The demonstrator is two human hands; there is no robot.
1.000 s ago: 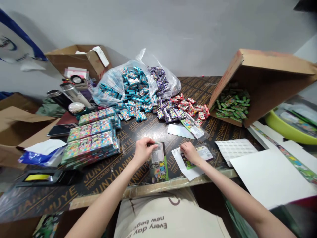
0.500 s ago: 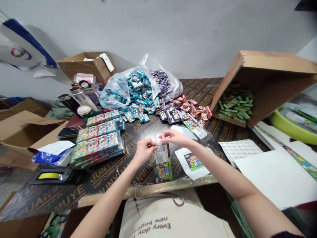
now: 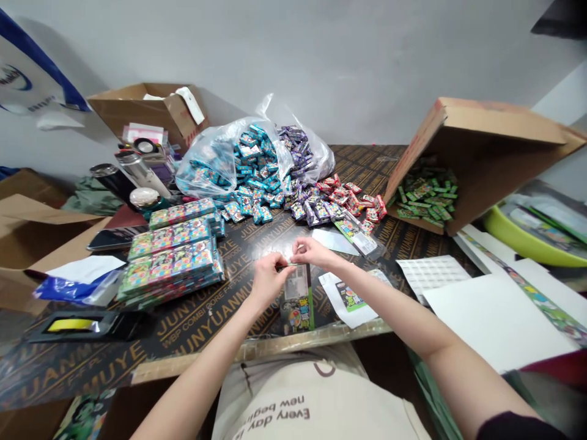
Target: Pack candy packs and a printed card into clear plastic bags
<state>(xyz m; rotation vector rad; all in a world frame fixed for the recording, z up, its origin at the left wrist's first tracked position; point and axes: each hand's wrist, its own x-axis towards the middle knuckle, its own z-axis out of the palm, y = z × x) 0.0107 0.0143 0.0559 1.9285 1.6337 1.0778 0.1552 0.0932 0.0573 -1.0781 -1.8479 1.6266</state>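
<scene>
A clear plastic packet printed in black and green (image 3: 297, 308) lies flat near the table's front edge, with its top end towards the hands. My left hand (image 3: 270, 273) is closed in a pinch at the packet's top edge. Just right of it, my right hand (image 3: 312, 252) has thumb and forefinger pressed together at the same top end. The fingertips of both hands nearly meet, and whatever small part lies between the right ones is hidden. To the right is a white sheet (image 3: 328, 287) with a printed card (image 3: 351, 298) on it.
Stacked colourful packs (image 3: 172, 263) stand on the left, near a tape dispenser (image 3: 82, 326). Blue small packs (image 3: 257, 159), purple ones (image 3: 316, 211) and red ones (image 3: 342, 194) lie heaped at the back. A tilted carton (image 3: 495, 140) holds green packs (image 3: 426, 195). White sheets (image 3: 481, 318) lie right.
My left fingers have curled in more at the packet's top edge, and my right fingertips have come slightly closer to them. The camera view has shifted a little; the packet stays in place.
</scene>
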